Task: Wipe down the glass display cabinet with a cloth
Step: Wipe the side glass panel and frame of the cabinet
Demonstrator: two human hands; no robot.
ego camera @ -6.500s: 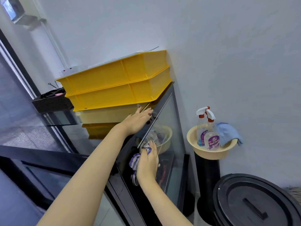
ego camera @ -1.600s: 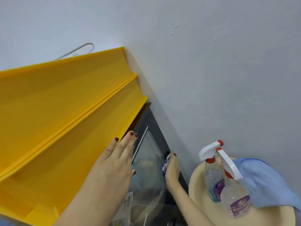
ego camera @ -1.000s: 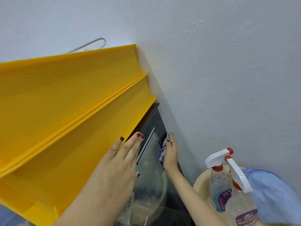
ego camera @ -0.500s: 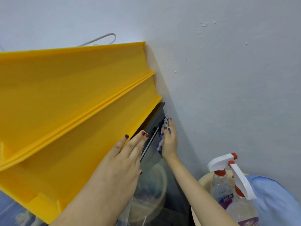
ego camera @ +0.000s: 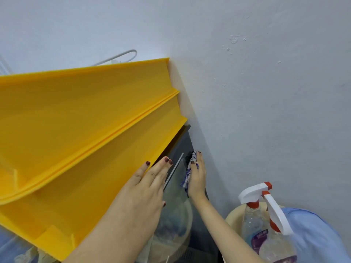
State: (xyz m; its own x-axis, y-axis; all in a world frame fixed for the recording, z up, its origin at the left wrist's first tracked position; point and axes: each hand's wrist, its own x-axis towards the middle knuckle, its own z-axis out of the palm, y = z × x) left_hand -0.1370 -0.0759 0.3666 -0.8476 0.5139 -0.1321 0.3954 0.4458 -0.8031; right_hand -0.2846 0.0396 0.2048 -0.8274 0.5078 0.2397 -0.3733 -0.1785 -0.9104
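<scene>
Wiping step: the right hand [ego camera: 197, 177] holds a bunched purple-and-white cloth [ego camera: 188, 172] against the upper side pane of the glass display cabinet [ego camera: 175, 188], just right of the frame's centre and close under the top frame.
Left hand [ego camera: 150, 185]: flat, with straight fingers and nothing grasped, it rests against the lower yellow tray [ego camera: 85, 158] at the cabinet's top edge.
Doing it well: I would press evenly and run overlapping strokes down from the top corner. The cloth should be worked into the seam by the dark frame, and the left hand should steady the trays so they don't slide.
Surface: the glass is smooth and reflective, so streaks would likely show. What lies behind it is too blurred to name.
Room: a pale wall [ego camera: 266, 92] fills the upper right. In the lower right, two spray bottles [ego camera: 252, 228] and a blue rag [ego camera: 313, 238] sit in a cream basin [ego camera: 232, 218].
</scene>
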